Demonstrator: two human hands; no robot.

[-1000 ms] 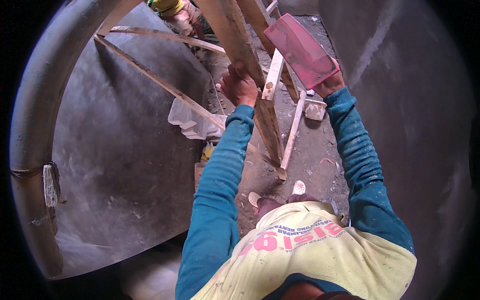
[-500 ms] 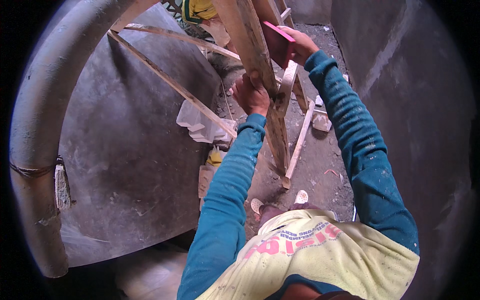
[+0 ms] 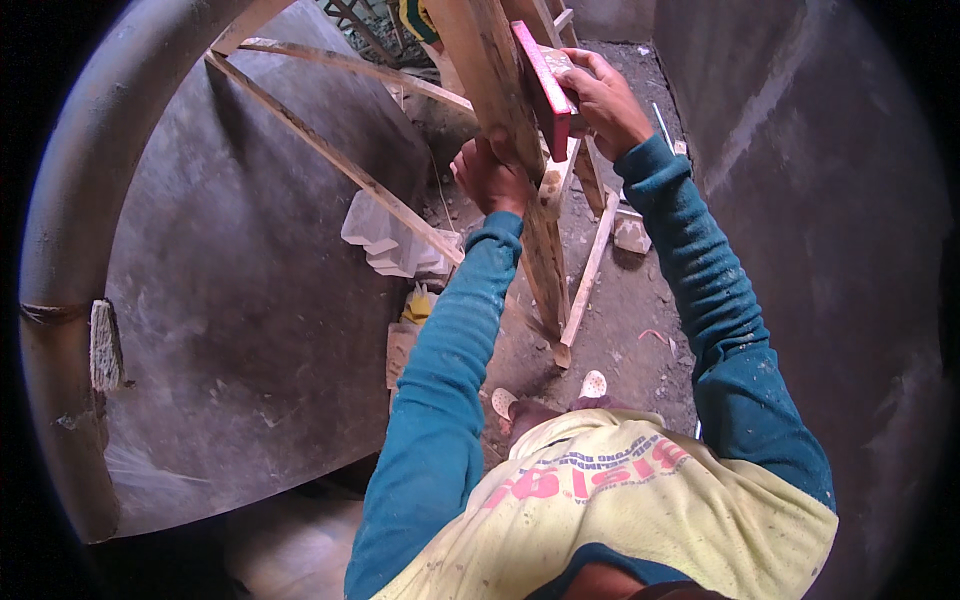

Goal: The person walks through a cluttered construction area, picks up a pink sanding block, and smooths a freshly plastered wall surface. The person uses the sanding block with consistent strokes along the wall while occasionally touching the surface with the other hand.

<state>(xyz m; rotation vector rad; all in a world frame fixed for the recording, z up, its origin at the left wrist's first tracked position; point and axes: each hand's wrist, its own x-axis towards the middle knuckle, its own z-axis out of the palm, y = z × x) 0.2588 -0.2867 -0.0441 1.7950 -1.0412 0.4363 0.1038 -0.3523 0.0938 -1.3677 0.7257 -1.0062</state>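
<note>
My left hand (image 3: 492,175) is closed around a wide, upright wooden plank (image 3: 480,70) that forms part of a timber frame with thin battens (image 3: 330,165). Just right of that plank, my right hand (image 3: 605,110) grips a pink rectangular float (image 3: 540,80), turned on edge with its pink back toward the plank's side. Its other face has a pale, stained piece under my fingers. A short pale batten (image 3: 555,180) crosses the plank below the float.
A curved pipe (image 3: 65,250) arches along the left beside a grey curved surface (image 3: 250,350). A dark wall (image 3: 810,260) stands right. Pale slabs (image 3: 385,235) and a small tub (image 3: 630,235) lie on the dirty ground (image 3: 630,330). Another person's yellow-green clothing (image 3: 415,20) shows at the top.
The pink float has moved left and turned from lying broad-face up to standing edge-on beside the plank, with my right hand rising behind it. My left hand stays on the plank.
</note>
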